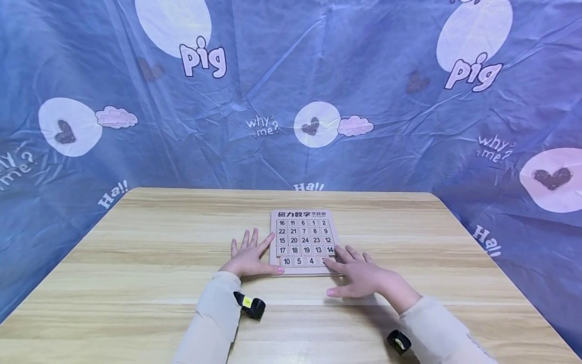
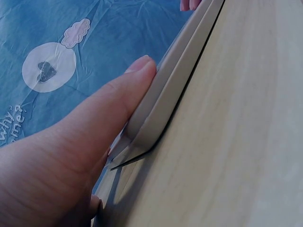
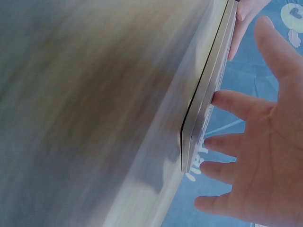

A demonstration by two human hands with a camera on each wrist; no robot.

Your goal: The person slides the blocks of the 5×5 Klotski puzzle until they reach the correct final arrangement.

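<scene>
A sliding number puzzle (image 1: 305, 270) lies flat on the table, its tiles in rows inside a pale frame. The bottom row reads 10, 5, 4, then a tile (image 1: 322, 261) partly covered by a fingertip; these tiles stand out of line with the columns above. My left hand (image 1: 247, 262) is spread at the puzzle's left side, thumb (image 2: 141, 71) resting on the near-left corner of the frame. From the right, my right hand (image 1: 361, 275) reaches in with straight, spread fingers; its index finger (image 3: 232, 101) touches the covered tile, and its thumb (image 1: 338, 291) stands off the board.
The puzzle sits on a wood-grain table (image 1: 150, 283). Behind and beside the table hangs a blue printed cloth (image 1: 254, 60). Black wrist cameras (image 1: 252, 306) are strapped at both pale sleeves (image 1: 211, 316).
</scene>
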